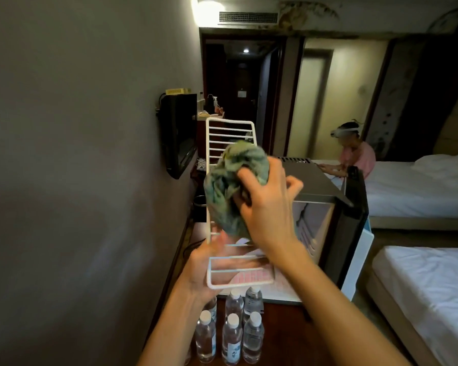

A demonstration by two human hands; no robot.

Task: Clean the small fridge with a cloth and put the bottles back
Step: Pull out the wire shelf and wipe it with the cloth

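Rack [229, 133] stood gripped by left hand [212, 262], presumably so right hand [267, 204], clutching cloth [230, 180], could wipe it; bottles [233, 331] waited at 6 o'clock.

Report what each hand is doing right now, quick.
Left hand: closed, holding the lower end of the white wire fridge shelf.
Right hand: closed, gripping the crumpled green cloth.

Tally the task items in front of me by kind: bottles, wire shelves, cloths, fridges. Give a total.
Water bottles: 6 (one of them partly hidden behind the wrist)
Wire shelf: 1
Cloth: 1
Small fridge: 1
Total: 9
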